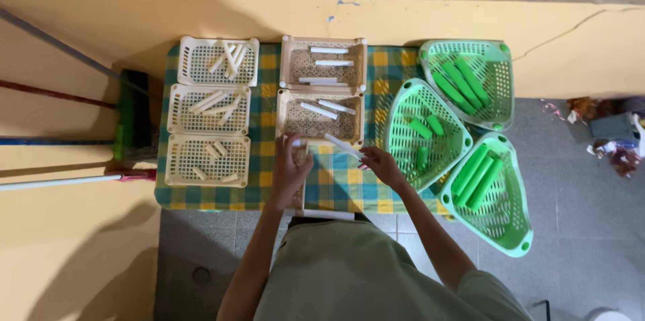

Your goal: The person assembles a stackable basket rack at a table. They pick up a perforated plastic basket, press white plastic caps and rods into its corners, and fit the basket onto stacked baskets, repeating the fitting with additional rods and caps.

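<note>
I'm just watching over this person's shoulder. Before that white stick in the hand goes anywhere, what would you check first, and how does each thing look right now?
1. Grip on the white tube: held at one end by the right hand. Ok.
2. Left hand: rests on the nearest beige basket, covering most of it. Contents: cannot tell.
3. Middle beige basket: holds two white tubes, with room left. Ok.
4. Far beige basket: holds three white tubes, with room left. Ok.
5. Green baskets: hold only green tubes, none white. Ok.
6. Checked tablecloth: bare between the hands. Ok.
</note>
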